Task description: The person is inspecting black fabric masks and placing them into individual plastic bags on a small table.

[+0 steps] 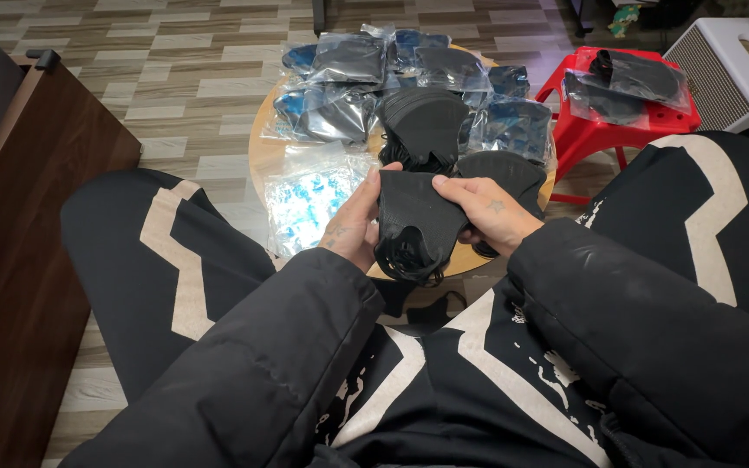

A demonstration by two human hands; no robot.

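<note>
Head view: both hands hold one stack of black masks [416, 227] over the near edge of the round wooden desk [262, 156]. Left hand [355, 227] grips the stack's left side, thumb on top, fingers underneath. Right hand [487, 212] grips the right side, fingers across the top edge. Ear loops hang off the stack's lower end, near the lap.

On the desk just behind the held stack: a loose pile of black masks [422, 126], and another black mask [513, 173] partly behind the right hand. Around them, clear plastic bags [348, 87] holding dark masks, piled toward the far side. One flat, bluish clear bag [309, 195] lies just left of the left hand.

Right of the desk: red stool [604, 130] with two bagged black masks [630, 82] on top. White speaker-like box [730, 69] beyond it. Dark wood cabinet [19, 217] at far left. Floor is wood-pattern tile.
</note>
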